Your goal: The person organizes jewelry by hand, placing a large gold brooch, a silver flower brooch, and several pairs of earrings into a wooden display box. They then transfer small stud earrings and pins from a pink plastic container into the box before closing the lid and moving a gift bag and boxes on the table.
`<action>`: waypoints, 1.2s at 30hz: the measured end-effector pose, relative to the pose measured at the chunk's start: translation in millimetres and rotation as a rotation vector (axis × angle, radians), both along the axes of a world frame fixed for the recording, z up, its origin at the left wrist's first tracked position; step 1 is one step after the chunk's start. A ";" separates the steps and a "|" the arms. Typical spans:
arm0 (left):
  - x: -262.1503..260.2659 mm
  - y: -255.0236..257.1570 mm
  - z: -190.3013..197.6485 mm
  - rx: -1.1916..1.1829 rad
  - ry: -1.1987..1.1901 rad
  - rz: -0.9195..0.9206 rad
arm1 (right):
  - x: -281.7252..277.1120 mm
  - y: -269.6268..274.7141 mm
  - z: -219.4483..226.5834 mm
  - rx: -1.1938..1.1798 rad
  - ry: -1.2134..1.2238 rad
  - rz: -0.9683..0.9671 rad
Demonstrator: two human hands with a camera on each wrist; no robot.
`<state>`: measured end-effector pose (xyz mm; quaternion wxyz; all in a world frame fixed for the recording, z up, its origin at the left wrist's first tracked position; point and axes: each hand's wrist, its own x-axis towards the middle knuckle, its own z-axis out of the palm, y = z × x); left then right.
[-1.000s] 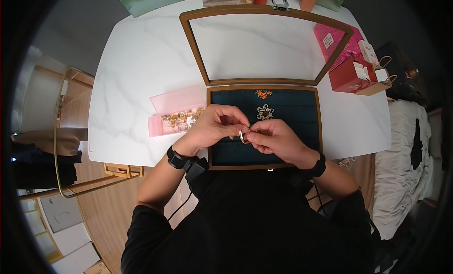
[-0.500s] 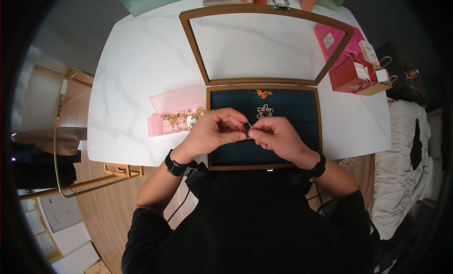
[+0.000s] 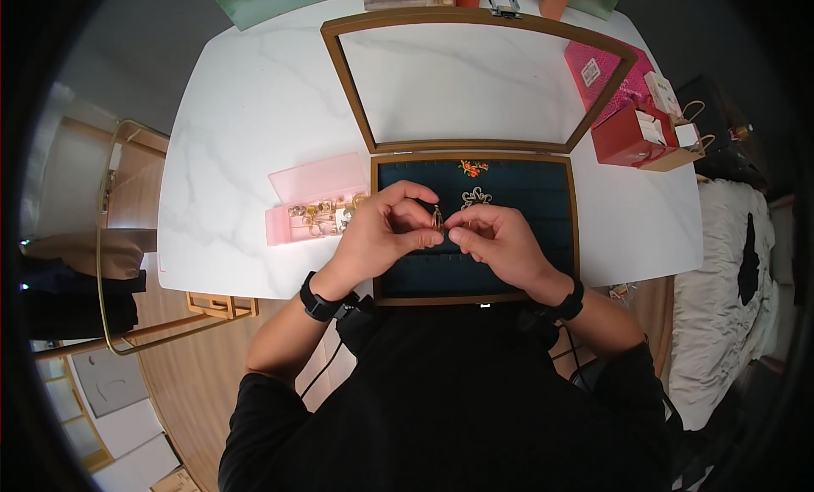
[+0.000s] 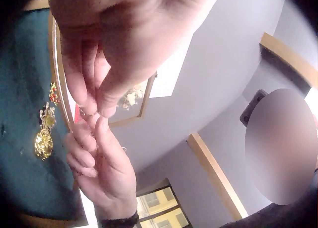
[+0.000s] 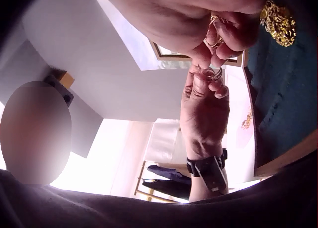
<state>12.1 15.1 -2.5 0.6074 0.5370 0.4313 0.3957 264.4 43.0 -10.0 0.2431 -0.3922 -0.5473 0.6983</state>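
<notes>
Over the display box my left hand (image 3: 381,229) pinches a shiny hoop earring (image 3: 437,218) between thumb and fingers, turned nearly edge-on in the head view. My right hand (image 3: 506,242) is close beside it, thumb and index fingertips near the hoop. Among the right hand's curled fingers is a second, gold hoop earring (image 5: 213,34), partly hidden. Beneath both hands lies the dark green lining (image 3: 526,276) of the box. On it are a red floral brooch (image 3: 474,167), a silvery flower brooch (image 3: 476,196) and a gold brooch (image 4: 43,143), the last covered by the right hand from above.
The box's framed glass lid (image 3: 475,146) stands raised at the back. Left of the box, a pink case (image 3: 278,227) with its lid up holds several pieces of jewellery. A red box (image 3: 626,140) and a pink package (image 3: 606,85) stand at the back right of the white table.
The hoop in my left hand has turned from a slanted, open-facing position to nearly edge-on. My right fingertips have drawn slightly apart from it.
</notes>
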 end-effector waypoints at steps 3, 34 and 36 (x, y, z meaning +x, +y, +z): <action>9.7 0.7 10.4 -0.101 -0.005 0.100 | -6.0 -6.4 0.4 0.115 0.048 -0.037; 7.5 15.8 6.8 0.014 0.374 0.107 | 1.8 15.1 -5.4 -0.081 0.075 -0.024; 1.4 19.7 -7.0 0.077 0.318 0.132 | 4.0 17.6 -8.5 -0.186 0.114 -0.018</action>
